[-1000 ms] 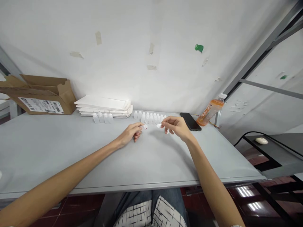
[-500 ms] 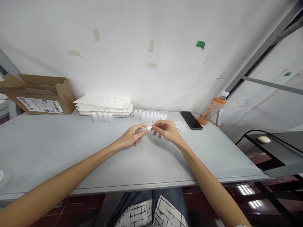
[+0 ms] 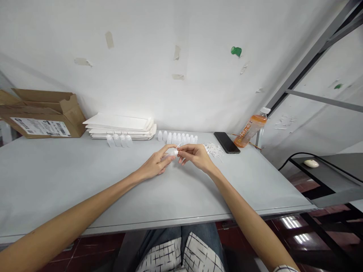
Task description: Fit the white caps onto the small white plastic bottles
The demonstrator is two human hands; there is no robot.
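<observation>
My left hand point(image 3: 154, 165) is closed around a small white dropper bottle point(image 3: 173, 152), held on its side above the table with its top pointing right. My right hand point(image 3: 198, 155) meets it there, thumb and forefinger pinched at the bottle's top. A thin white plastic piece point(image 3: 178, 145) sticks up at those fingertips; the fingers partly cover it. Behind my hands stand several similar white bottles point(image 3: 169, 137) in rows. To the right of my right hand lies a loose pile of small white plastic pieces point(image 3: 214, 150).
Several bottles with thin upright tips point(image 3: 117, 140) stand by a stack of white envelopes point(image 3: 119, 121). An open cardboard box point(image 3: 42, 117) sits at the left. A black phone point(image 3: 227, 142) and a leaning orange drink bottle point(image 3: 251, 130) are at the right, along the wall.
My right fingertips have moved in closer against the bottle's top, and a thin white piece now shows above them. The view has shifted slightly to the right.
</observation>
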